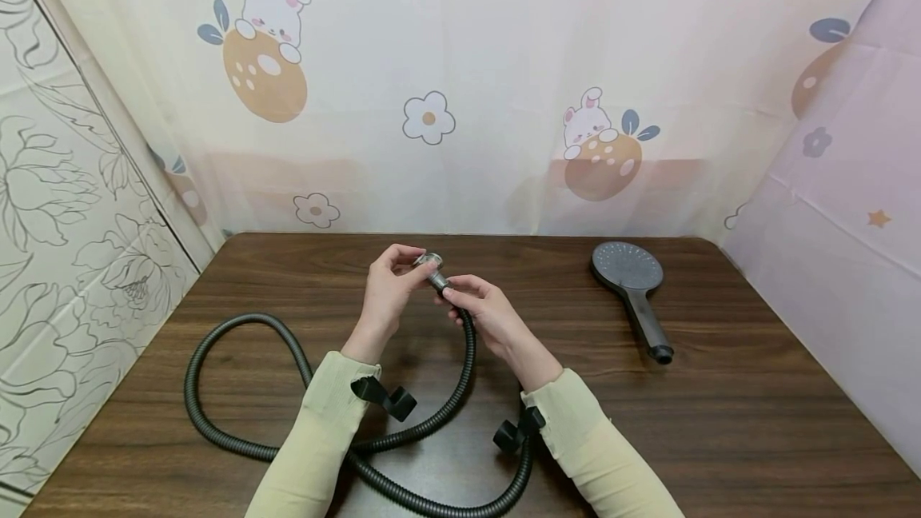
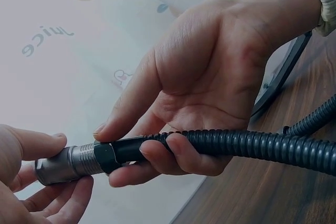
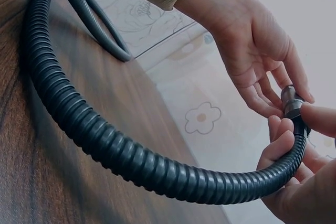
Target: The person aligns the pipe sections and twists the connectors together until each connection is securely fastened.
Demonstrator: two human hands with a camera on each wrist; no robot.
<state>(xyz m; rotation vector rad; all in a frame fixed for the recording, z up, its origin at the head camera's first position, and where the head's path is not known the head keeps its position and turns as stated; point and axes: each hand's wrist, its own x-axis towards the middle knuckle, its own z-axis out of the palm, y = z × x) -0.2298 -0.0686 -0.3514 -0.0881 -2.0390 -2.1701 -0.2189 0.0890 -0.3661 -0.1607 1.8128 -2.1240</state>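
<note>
A black ribbed shower hose [image 1: 452, 406] loops over the table and rises to both hands. On its raised end sits a silver-grey metal fitting [image 2: 65, 165], in line with the hose, threads showing beside a dark collar [image 2: 107, 157]. My left hand [image 1: 387, 288] pinches the fitting between thumb and fingers. Just below, my right hand [image 1: 492, 314] grips the hose end, its thumb at the collar in the left wrist view. A grey shower head [image 1: 627, 265] with a handle lies apart, at the table's right. How far the threads go in is hidden.
The dark wood table [image 1: 755, 422] ends at a white printed curtain [image 1: 489, 46] along the back. Patterned panels [image 1: 65, 262] stand on the left. The hose crosses itself near my left forearm, and black straps [image 1: 384, 398] sit on both wrists.
</note>
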